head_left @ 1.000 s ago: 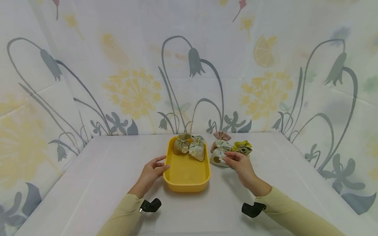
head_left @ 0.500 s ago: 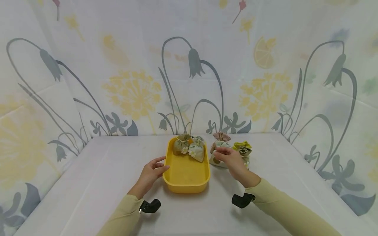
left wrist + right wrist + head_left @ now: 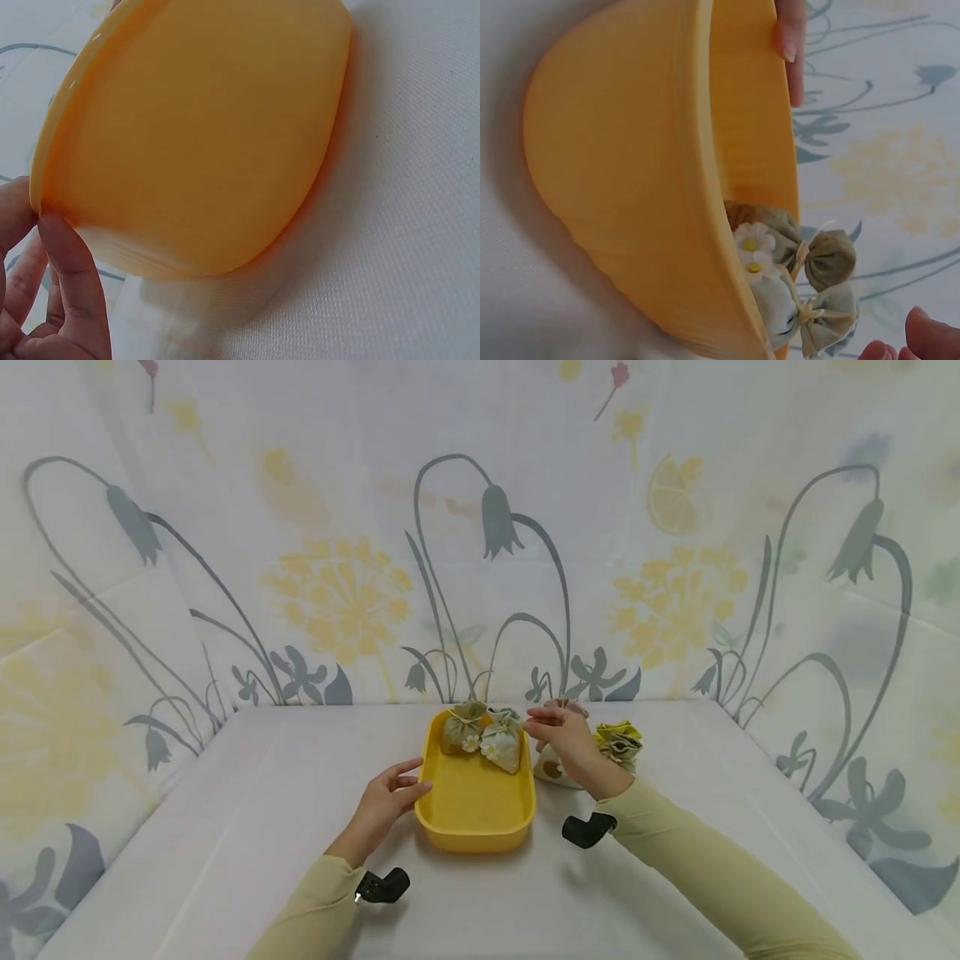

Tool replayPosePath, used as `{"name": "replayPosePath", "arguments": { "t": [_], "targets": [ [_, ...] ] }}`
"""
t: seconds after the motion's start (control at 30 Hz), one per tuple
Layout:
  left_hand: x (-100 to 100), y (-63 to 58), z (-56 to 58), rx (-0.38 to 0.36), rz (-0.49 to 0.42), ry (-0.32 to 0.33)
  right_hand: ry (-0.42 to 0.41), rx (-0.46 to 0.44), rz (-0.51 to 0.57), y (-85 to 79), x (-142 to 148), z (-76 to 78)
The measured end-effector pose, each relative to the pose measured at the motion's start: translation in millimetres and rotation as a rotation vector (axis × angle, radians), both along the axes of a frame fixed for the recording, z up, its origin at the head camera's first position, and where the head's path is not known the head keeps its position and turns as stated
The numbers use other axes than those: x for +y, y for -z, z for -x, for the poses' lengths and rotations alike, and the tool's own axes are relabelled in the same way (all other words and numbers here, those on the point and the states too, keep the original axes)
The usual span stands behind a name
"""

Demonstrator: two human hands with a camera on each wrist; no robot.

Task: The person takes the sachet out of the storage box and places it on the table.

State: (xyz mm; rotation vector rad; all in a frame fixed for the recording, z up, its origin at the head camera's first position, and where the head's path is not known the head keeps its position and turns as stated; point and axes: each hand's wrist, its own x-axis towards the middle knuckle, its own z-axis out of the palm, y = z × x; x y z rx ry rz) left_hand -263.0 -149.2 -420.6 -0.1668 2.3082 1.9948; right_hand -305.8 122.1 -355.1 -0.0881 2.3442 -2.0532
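Observation:
A yellow plastic basin [image 3: 476,842] stands on the table, holding an olive drawstring pouch [image 3: 459,735] and a pale green one [image 3: 501,752] at its far end. White daisy trims decorate both pouches, seen closer in the right wrist view. My left hand [image 3: 384,806] pinches the basin's left rim, thumb and fingers on either side of it. Relaxed fingers of my right hand [image 3: 568,745] reach over the basin's far right rim, close by the pale green pouch's gathered top. Nothing shows between the right fingertips [image 3: 922,330] in the right wrist view.
Right of the basin stand more pouches: a pale one [image 3: 551,768] partly covered by my right hand, a pink one [image 3: 573,705] behind it, and a yellow and olive group [image 3: 618,739]. A flower-printed cloth [image 3: 480,568] rises behind the white table [image 3: 300,760].
My right hand has moved left and slightly away from me, from the pale pouch beside the basin to the basin's far right rim. That pouch stays behind. My left hand keeps its place.

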Motion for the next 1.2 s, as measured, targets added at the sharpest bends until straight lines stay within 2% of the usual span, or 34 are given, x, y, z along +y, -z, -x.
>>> {"name": "replayPosePath", "arguments": {
  "t": [0.37,0.47,0.67,0.8,1.0,1.2],
  "targets": [
    [1,-0.9,1.2,0.002,-0.011,0.013,0.059,-0.006,0.001,-0.6,-10,22.2],
    [2,0.1,0.6,0.002,-0.016,0.019,0.059,-0.025,-0.053,-0.2,-11,23.8],
    [1,-2.0,0.5,0.021,-0.007,0.015,-0.021,-0.078,-0.199,5.5,-16,36.4],
    [-1,-1.6,1.8,0.022,-0.003,0.009,-0.039,-0.102,-0.243,7.4,-18,43.3],
    [-1,-0.2,1.1,0.006,0.008,0.003,-0.051,-0.093,-0.259,7.5,-21,43.6],
    [0,-1.1,0.3,0.020,-0.008,0.005,-0.029,-0.103,-0.218,3.3,-21,40.0]
  ]
}}
